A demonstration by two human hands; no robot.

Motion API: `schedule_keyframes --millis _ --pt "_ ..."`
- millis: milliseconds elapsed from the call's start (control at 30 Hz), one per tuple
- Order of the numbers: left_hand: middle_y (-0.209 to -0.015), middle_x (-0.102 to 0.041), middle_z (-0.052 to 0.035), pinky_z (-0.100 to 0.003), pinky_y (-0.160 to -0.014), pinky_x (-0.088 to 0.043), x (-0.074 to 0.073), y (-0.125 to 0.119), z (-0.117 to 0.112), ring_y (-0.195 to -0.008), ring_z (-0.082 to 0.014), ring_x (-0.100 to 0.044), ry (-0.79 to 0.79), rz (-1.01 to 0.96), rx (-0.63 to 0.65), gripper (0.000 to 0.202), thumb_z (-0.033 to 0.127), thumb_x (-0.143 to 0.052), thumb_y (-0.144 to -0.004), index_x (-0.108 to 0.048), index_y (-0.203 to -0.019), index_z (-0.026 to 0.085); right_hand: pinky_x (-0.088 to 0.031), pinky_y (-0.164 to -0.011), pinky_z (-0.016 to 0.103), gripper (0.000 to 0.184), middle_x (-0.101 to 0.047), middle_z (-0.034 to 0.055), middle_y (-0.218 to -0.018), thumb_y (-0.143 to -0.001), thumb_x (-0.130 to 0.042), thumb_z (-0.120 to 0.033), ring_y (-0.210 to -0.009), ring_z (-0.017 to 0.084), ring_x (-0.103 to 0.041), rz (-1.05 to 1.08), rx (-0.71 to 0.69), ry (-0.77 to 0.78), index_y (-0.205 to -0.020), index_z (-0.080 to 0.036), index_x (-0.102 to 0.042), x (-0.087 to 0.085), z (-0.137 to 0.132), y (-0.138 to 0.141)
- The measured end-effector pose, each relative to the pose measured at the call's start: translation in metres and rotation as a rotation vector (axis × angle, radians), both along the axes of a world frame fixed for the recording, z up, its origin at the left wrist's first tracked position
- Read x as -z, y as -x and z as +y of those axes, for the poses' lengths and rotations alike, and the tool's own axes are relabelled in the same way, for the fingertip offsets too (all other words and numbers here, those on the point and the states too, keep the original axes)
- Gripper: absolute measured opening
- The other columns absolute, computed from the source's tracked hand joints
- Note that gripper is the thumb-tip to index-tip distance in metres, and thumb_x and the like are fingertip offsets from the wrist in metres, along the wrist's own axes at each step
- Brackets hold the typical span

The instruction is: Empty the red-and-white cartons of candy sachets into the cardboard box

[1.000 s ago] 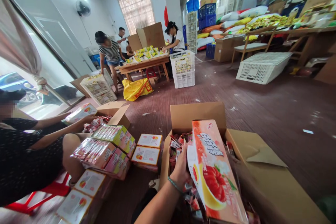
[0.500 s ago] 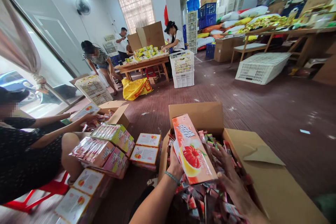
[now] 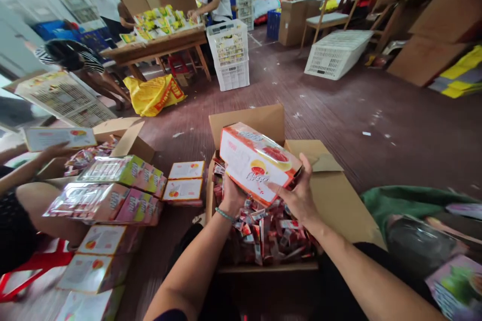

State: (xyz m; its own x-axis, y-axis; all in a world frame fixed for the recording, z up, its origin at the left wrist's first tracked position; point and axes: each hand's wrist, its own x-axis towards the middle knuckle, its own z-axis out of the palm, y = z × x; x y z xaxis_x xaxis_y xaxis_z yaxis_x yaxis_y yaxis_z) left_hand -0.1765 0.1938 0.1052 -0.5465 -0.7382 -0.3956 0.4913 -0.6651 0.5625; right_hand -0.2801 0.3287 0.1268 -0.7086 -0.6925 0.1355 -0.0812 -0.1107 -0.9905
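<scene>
Both my hands hold a red and white printed carton tilted above an open cardboard box full of small red wrapped packets. My left hand, with a green bead bracelet on its wrist, grips the carton's lower left edge from beneath. My right hand is closed round the carton's right end, thumb on the front face.
Stacked filled cartons and flat white cartons lie on the floor to my left. A seated person's hand holds another carton beside a second cardboard box. Farther off are a yellow bag, white crates and a wooden table with people.
My right hand came up out of the packets and took hold of the carton. The carton turned from standing on end to lying tilted. The camera dipped downward.
</scene>
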Motion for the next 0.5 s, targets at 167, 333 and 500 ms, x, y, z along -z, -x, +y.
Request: schedule_keyframes --millis 167,333,500 --pt "-0.068 -0.065 -0.0059 -0.03 -0.062 -0.051 -0.001 -0.034 -0.047 -0.061 -0.0195 -0.063 0.018 -0.299 -0.041 0.065 0.071 -0.034 -0.097 -0.066 -0.103 0.015 -0.046 -0.113 0.051 0.106 -0.048 0.0166 -0.147 -0.07 -0.086 -0.045 -0.127 0.032 -0.057 -0.118 -0.026 0.08 -0.15 -0.024 -0.02 -0.016 0.014 0.02" --pt "-0.087 -0.074 -0.0096 -0.039 -0.076 -0.057 -0.008 -0.043 -0.057 -0.08 -0.0254 -0.071 0.118 -0.221 -0.068 0.069 0.073 -0.031 -0.096 -0.069 -0.113 0.018 -0.04 -0.118 0.05 0.109 -0.039 0.0149 -0.156 -0.068 -0.087 -0.045 -0.14 0.036 -0.044 0.022 -0.191 -0.002 -0.155 -0.025 -0.026 -0.012 0.024 0.014" --pt "-0.114 -0.075 -0.0143 -0.044 -0.105 -0.051 -0.017 -0.052 -0.04 -0.121 -0.0317 -0.065 0.212 -0.106 0.001 0.053 0.054 -0.046 -0.1 -0.07 -0.123 0.012 -0.04 -0.117 0.051 0.111 -0.038 0.0136 -0.157 -0.077 -0.08 -0.056 -0.137 0.036 -0.049 -0.029 -0.147 -0.053 -0.162 -0.028 -0.014 -0.008 0.023 0.015"
